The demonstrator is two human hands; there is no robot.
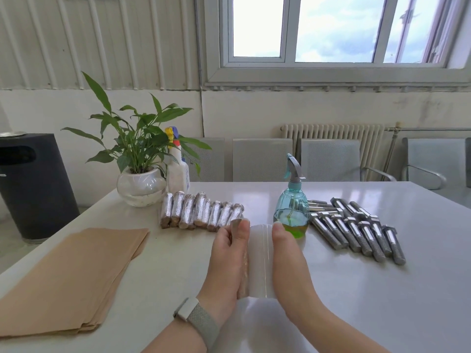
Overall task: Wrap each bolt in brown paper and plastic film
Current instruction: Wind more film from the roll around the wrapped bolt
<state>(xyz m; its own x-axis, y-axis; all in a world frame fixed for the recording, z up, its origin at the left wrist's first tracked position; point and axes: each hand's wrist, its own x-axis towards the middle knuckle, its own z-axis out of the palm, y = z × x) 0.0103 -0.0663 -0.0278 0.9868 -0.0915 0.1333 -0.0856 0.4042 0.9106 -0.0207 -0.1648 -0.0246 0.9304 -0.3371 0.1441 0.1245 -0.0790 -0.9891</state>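
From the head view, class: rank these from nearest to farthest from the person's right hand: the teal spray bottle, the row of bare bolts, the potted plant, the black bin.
1. Teal spray bottle: just beyond the right hand, by its fingertips.
2. Bare bolts: on the table, to the right.
3. Potted plant: far left corner of the table.
4. Black bin: on the floor, past the table's left edge.
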